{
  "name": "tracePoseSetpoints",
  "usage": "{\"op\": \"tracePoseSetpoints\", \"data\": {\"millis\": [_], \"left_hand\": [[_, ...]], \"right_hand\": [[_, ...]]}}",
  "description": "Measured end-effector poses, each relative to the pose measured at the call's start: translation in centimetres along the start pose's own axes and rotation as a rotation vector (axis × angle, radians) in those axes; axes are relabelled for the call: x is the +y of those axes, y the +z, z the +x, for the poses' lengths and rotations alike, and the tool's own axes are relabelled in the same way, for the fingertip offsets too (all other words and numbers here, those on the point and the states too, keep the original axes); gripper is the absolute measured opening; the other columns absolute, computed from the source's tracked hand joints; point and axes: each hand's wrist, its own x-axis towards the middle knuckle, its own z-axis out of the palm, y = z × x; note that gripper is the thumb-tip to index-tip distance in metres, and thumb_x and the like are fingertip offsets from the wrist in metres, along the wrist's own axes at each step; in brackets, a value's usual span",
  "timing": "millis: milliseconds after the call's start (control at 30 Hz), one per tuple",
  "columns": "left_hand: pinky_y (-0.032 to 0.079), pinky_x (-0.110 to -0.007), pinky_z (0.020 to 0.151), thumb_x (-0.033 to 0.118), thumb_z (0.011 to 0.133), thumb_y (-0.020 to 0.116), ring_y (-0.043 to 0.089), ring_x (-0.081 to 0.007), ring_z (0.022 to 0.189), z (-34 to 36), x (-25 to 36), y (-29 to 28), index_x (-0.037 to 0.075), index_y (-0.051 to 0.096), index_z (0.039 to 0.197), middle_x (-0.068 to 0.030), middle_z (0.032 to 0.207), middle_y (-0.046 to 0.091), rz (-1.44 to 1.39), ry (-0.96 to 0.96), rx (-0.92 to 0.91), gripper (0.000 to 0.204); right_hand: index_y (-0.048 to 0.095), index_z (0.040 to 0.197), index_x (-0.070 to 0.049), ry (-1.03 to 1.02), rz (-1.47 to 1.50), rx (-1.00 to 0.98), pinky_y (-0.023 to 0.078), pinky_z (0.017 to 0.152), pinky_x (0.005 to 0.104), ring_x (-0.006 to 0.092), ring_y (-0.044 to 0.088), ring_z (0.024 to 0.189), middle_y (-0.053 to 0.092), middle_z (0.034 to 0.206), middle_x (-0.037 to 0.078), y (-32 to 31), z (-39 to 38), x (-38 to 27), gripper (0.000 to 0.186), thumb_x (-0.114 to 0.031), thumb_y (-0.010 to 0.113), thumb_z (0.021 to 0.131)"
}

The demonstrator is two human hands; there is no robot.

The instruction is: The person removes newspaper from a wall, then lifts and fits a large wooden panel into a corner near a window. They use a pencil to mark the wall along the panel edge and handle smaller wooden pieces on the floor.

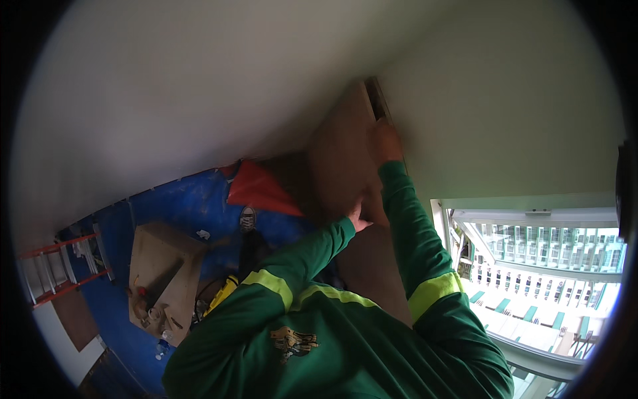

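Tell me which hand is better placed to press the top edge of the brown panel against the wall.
Right, probably. The right hand already rests high on the brown panel, near its top edge; the left hand sits lower, at mid-panel.

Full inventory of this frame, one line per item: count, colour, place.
wooden panel: 1, brown, upright against the white wall at centre, both hands on it
wall: white, right of the panel
ceiling or upper wall: white, upper left
floor covering: blue sheet, left of centre
red sheet: 1, red, on the floor by the panel's base
shoe: 1, dark with white laces, on the blue sheet
work board with small tools: 1, tan, lower left
ladder: 1, red and silver, far left
yellow tool: 1, beside the board; kind unclear
window: 1, white frame, right, buildings outside
left hand: 1, flat on the panel
right hand: 1, at the panel's upper edge
sleeves: 2, green with yellow bands
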Motion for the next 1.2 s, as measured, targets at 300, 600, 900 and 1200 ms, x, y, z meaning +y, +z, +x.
{"op": "tracePoseSetpoints", "data": {"millis": [300,600,900,1200], "left_hand": [[0.034,-0.062,0.121,0.076,0.092,0.062,0.016,-0.0496,0.157,2.3,9.1,-1.1,0.019,-0.001,0.170,-0.0154,0.175,0.000,-0.150,-0.396,-0.284,0.115],[0.040,-0.056,0.120,0.062,0.107,0.050,0.013,-0.0352,0.160,3.8,15.7,6.2,0.020,-0.002,0.171,-0.0103,0.176,-0.007,0.416,-0.124,-0.218,0.092],[0.023,-0.055,0.128,0.070,0.085,0.075,0.019,-0.0503,0.157,3.2,24.1,6.7,0.001,0.019,0.165,-0.0345,0.169,0.012,1.452,0.969,-0.147,0.120],[0.035,-0.059,0.120,0.029,0.094,0.074,0.049,-0.0400,0.136,8.5,32.2,5.4,0.009,0.064,0.134,-0.0133,0.136,0.059,2.115,1.509,-0.651,0.046]], "right_hand": [[0.052,0.139,-0.009,0.154,-0.213,0.177,0.040,0.105,0.0569,0.0397,0.050,0.129,0.051,0.136,0.016,-2.8,-19.7,2.5,0.054,-0.017,0.073,0.090],[0.050,0.141,-0.002,0.625,0.019,-0.146,0.049,0.098,0.0539,0.0397,0.055,0.129,0.053,0.136,0.021,0.3,-41.6,4.8,0.055,-0.015,0.069,0.091],[0.053,0.140,0.012,1.038,0.820,0.187,0.058,0.096,0.0413,0.0343,0.074,0.110,0.075,0.115,0.025,9.2,-41.1,5.6,0.059,-0.023,0.071,0.096],[0.041,0.152,0.012,0.866,0.992,0.445,0.041,0.119,0.0402,0.0347,0.051,0.144,0.053,0.153,0.028,6.3,-24.9,7.2,0.061,-0.009,0.061,0.098]]}}
